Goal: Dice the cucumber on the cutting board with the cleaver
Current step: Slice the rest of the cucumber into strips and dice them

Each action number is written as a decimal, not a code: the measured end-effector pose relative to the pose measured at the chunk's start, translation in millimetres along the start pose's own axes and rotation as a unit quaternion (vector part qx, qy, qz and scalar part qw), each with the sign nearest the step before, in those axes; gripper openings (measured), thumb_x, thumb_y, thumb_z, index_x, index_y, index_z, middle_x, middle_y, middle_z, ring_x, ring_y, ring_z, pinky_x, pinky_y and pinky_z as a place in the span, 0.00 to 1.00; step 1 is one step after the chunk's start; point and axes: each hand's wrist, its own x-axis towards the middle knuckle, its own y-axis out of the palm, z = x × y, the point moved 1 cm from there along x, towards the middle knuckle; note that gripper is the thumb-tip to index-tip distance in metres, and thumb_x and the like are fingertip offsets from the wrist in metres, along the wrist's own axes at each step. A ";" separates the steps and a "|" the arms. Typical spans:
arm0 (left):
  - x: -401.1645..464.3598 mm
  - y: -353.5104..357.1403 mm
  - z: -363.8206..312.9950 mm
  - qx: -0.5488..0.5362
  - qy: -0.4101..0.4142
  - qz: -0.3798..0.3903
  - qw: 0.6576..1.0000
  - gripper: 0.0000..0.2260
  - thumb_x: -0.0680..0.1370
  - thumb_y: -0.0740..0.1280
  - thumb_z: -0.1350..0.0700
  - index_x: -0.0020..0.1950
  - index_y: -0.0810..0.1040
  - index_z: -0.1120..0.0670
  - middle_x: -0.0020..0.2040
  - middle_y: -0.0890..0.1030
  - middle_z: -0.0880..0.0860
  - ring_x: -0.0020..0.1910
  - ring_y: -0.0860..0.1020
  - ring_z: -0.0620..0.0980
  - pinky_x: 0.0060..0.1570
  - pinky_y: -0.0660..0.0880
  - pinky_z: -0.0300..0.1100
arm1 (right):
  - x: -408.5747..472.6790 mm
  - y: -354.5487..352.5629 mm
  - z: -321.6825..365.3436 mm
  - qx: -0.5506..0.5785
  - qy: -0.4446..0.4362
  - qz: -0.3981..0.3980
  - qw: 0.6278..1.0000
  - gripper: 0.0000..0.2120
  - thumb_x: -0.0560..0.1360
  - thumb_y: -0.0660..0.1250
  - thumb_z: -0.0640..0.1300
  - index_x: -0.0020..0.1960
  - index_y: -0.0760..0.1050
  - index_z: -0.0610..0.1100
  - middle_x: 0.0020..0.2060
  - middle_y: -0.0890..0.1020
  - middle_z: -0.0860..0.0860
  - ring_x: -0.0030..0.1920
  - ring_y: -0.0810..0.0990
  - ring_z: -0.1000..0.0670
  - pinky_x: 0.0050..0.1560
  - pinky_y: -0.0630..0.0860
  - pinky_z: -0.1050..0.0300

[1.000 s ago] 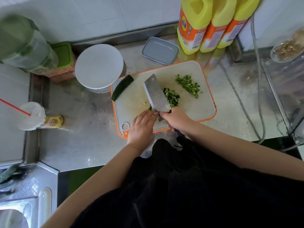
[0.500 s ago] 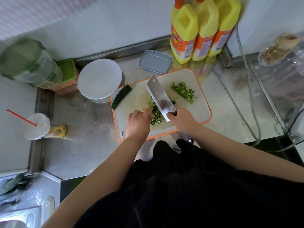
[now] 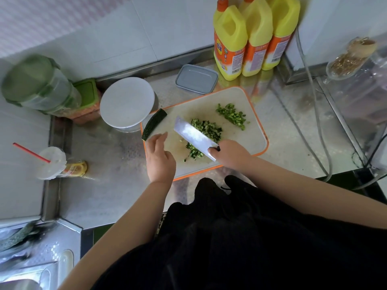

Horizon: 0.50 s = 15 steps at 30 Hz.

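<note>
A white cutting board (image 3: 251, 139) with an orange rim lies on the steel counter. My right hand (image 3: 232, 153) grips the cleaver (image 3: 193, 137) by its handle, the blade lying tilted across a pile of diced cucumber (image 3: 207, 129). A second pile of dice (image 3: 231, 116) sits at the board's far right. An uncut cucumber piece (image 3: 154, 124) rests on the board's far left corner. My left hand (image 3: 159, 155) hovers over the board's left side with relaxed fingers, the fingertips close to that piece, holding nothing.
A white round lid (image 3: 126, 102) covers a bowl left of the board. A grey lidded box (image 3: 196, 81) and three yellow bottles (image 3: 251, 36) stand behind. A drink cup with a red straw (image 3: 51, 162) and green-lidded containers (image 3: 39, 86) sit left. Cables (image 3: 314, 122) run on the right.
My left hand has left the dice and moved left toward the uncut piece. The cleaver has swung over the middle pile, its blade lying flatter.
</note>
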 end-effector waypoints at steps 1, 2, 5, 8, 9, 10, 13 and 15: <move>-0.8 -1.9 1.7 -0.012 -0.005 -0.028 1.000 0.25 0.73 0.56 0.71 0.67 0.74 0.55 0.63 0.71 0.55 0.62 0.72 0.55 0.58 0.71 0.44 | 1.5 3.2 2.2 -0.022 -0.007 0.023 0.999 0.22 0.78 0.58 0.49 0.29 0.59 0.42 0.24 0.64 0.47 0.25 0.62 0.49 0.28 0.58 0.57; -0.8 -3.6 3.3 -0.023 -0.010 -0.048 0.999 0.24 0.74 0.57 0.71 0.67 0.73 0.55 0.63 0.70 0.55 0.61 0.73 0.56 0.57 0.73 0.47 | 2.7 6.4 5.1 -0.041 -0.012 0.047 0.998 0.20 0.78 0.58 0.50 0.30 0.62 0.42 0.25 0.68 0.45 0.26 0.65 0.49 0.29 0.61 0.57; 1.0 -5.9 7.8 -0.041 -0.028 -0.072 0.996 0.20 0.76 0.58 0.68 0.66 0.73 0.55 0.63 0.69 0.55 0.59 0.73 0.58 0.55 0.74 0.54 | 4.4 14.6 17.9 -0.092 -0.031 0.114 0.989 0.18 0.77 0.56 0.49 0.35 0.73 0.40 0.29 0.77 0.43 0.27 0.73 0.48 0.34 0.73 0.56; 2.0 -6.2 7.8 -0.036 -0.031 -0.069 0.996 0.16 0.76 0.59 0.68 0.59 0.79 0.56 0.60 0.72 0.55 0.60 0.72 0.56 0.56 0.73 0.56 | 6.4 19.3 25.5 -0.128 -0.048 0.127 0.983 0.19 0.77 0.56 0.50 0.32 0.72 0.40 0.28 0.77 0.47 0.28 0.74 0.48 0.39 0.76 0.54; 1.9 -6.1 8.0 -0.034 -0.034 -0.064 0.997 0.15 0.76 0.59 0.68 0.57 0.80 0.56 0.59 0.72 0.55 0.60 0.72 0.56 0.56 0.73 0.56 | 7.6 20.3 25.2 -0.134 -0.047 0.123 0.982 0.19 0.78 0.56 0.50 0.32 0.70 0.41 0.28 0.75 0.47 0.29 0.73 0.48 0.39 0.75 0.54; 1.7 -6.1 8.4 -0.032 -0.039 -0.058 0.997 0.15 0.76 0.60 0.69 0.56 0.80 0.56 0.59 0.73 0.55 0.60 0.71 0.55 0.56 0.73 0.54 | 9.3 20.6 23.5 -0.136 -0.043 0.118 0.983 0.19 0.78 0.56 0.50 0.32 0.69 0.42 0.27 0.74 0.48 0.29 0.72 0.48 0.37 0.72 0.55; 1.1 -4.7 11.4 -0.019 -0.042 -0.037 0.998 0.15 0.77 0.60 0.69 0.56 0.80 0.56 0.59 0.73 0.55 0.60 0.70 0.55 0.56 0.72 0.50 | 17.1 16.3 11.7 -0.102 -0.004 0.074 0.992 0.18 0.79 0.56 0.48 0.32 0.64 0.43 0.26 0.69 0.49 0.27 0.68 0.49 0.29 0.63 0.58; -0.2 -2.8 12.3 -0.008 -0.039 -0.023 0.999 0.15 0.77 0.60 0.68 0.57 0.81 0.56 0.59 0.74 0.55 0.60 0.70 0.54 0.56 0.70 0.45 | 22.6 10.4 1.5 -0.063 0.038 0.031 0.997 0.18 0.78 0.56 0.47 0.31 0.61 0.42 0.26 0.65 0.48 0.27 0.64 0.49 0.28 0.58 0.57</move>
